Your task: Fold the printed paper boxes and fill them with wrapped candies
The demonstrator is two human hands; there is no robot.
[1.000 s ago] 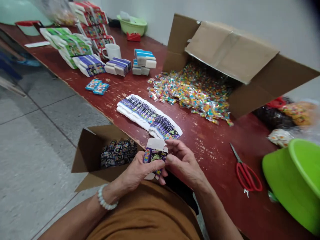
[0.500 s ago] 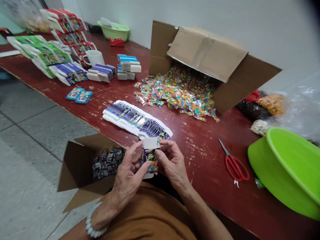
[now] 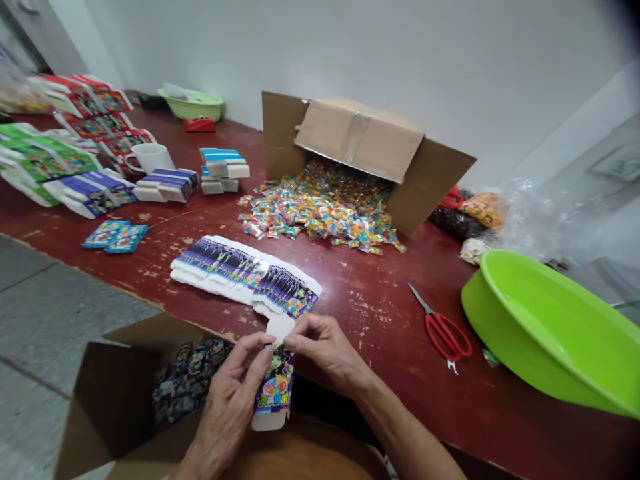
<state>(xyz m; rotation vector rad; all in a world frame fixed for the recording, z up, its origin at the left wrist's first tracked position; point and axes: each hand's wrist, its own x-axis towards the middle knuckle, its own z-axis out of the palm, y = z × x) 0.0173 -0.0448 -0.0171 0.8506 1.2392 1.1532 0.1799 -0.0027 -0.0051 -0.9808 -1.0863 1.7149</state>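
Observation:
Between my two hands is a small purple printed candy box [image 3: 275, 383], with a white flap at its top and another at its bottom. My left hand [image 3: 235, 383] grips its left side, thumb and fingers near the upper edge. My right hand [image 3: 325, 347] pinches the top right corner by the white flap. Just beyond the hands lies a fanned row of flat purple cartons [image 3: 245, 270] on the red table. Past that row, wrapped candies [image 3: 325, 213] spill out of a cardboard box [image 3: 360, 133] lying on its side.
An open carton [image 3: 95, 400] of small filled packs stands below the table's left edge. Red-handled scissors [image 3: 445, 333] and a green basin [image 3: 480, 300] are on the right. Bundled cartons [image 3: 95, 190], a white mug [image 3: 153, 159] and blue packs [image 3: 117, 237] sit at left.
My view has shifted, so the table things sit lower and further left. The candy box now shows more of its front, and my right hand has moved to its top flap.

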